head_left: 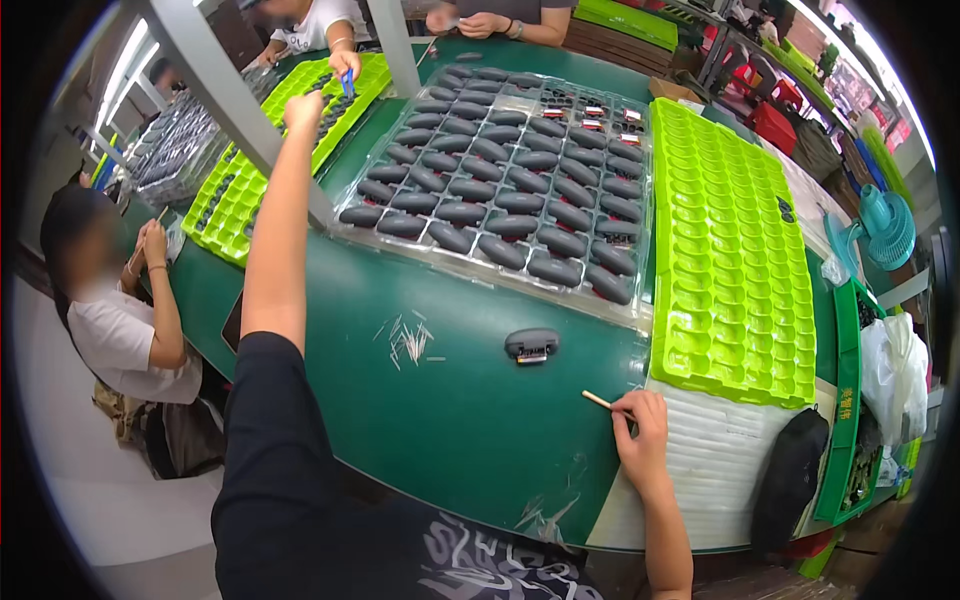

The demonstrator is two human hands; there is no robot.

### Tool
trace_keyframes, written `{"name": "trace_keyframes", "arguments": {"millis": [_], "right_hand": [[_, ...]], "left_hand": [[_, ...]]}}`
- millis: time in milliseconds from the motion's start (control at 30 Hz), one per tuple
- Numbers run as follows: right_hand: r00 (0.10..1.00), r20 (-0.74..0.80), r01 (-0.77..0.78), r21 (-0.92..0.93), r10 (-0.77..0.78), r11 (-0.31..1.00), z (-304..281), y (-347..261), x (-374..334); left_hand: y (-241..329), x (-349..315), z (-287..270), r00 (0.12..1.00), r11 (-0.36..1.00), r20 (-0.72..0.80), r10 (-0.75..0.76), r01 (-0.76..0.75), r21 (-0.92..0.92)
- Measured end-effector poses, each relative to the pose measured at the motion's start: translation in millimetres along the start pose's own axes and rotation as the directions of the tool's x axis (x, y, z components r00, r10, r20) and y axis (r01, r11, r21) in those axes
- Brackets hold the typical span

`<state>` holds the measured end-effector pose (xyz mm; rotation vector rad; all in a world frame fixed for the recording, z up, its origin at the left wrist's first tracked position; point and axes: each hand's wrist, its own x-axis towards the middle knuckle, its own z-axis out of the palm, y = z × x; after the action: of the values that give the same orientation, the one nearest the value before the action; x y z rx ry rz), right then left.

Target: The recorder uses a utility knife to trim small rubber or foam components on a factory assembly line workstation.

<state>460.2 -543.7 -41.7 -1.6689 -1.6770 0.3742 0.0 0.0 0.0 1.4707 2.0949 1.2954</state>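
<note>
My left hand (303, 108) reaches far across the table to a lime-green compartment tray (222, 200) at the upper left, which holds small dark parts. Its fingers look closed, but whatever is between them is hidden. My right hand (643, 425) rests near the front right, fingers closed around a slim pale stick (596, 399) that points left. Between my arms, a dark grey rounded case (531, 346) sits alone on the green table (450, 420), a small metallic part at its near side. Left of it lies a loose pile of thin whitish sticks (408, 342).
A clear plastic tray (480, 268) of dark rounded cases fills the table's middle. Right of it lies another lime-green tray (735, 260). A white foam sheet (700, 470), a green crate (850, 400) and a teal fan (885, 225) are farther right. A grey post (215, 85) stands left; co-workers sit around.
</note>
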Motion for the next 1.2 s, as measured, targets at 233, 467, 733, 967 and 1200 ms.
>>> {"name": "trace_keyframes", "arguments": {"millis": [233,467,733,967,1200], "right_hand": [[1.0,0.004,0.0,0.003,0.0,1.0,-1,-1,6],[0.999,0.016,-0.04,-0.028,0.04,0.999,-3,-2,4],[1.0,-0.007,-0.01,-0.025,0.01,1.0,1,2,8],[0.995,-0.09,0.039,-0.048,-0.043,0.998,-2,3,2],[0.905,0.347,-0.422,0.805,0.247,0.417,-19,-4,-1]], "left_hand": [[38,-3,-12,0.749,0.786,0.368,-0.551,0.614,-0.073],[37,4,14,0.669,0.714,0.718,-0.192,0.597,-0.366],[76,-131,-26,0.789,0.573,0.608,0.086,0.46,-0.678],[110,-370,-84,0.759,0.705,0.538,0.367,0.151,-0.693],[124,-519,-67,0.14,0.056,-0.138,0.98,-0.873,-0.485]]}}
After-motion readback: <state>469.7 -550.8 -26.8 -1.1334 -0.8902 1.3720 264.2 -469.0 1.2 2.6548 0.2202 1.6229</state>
